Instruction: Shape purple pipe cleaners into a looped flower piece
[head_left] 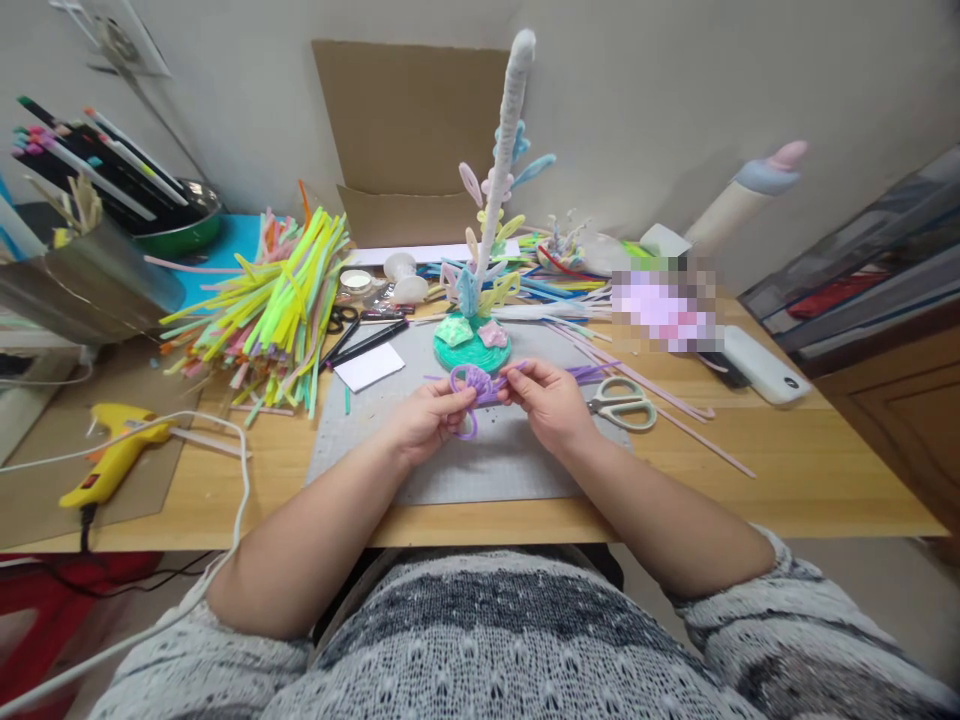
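My left hand [433, 418] pinches a looped purple pipe cleaner piece [472, 380] above the grey cutting mat [450, 480]. Its loops stick out above and below my fingers. To its right, my right hand [551, 395] grips the same purple piece between thumb and fingers. Just behind both hands stands a pipe cleaner plant with a tall white stem [504, 170] and pastel loops, on a round green base [472, 352]. Scissors with pale handles [626, 403] lie beside my right hand.
A big bundle of coloured pipe cleaners [274, 310] lies at left, near black pens [367, 343] and a white card [370, 367]. A yellow glue gun [120, 450] with its cord is at far left. Pink pipe cleaners [705, 440] and a white phone-like object [765, 368] lie at right.
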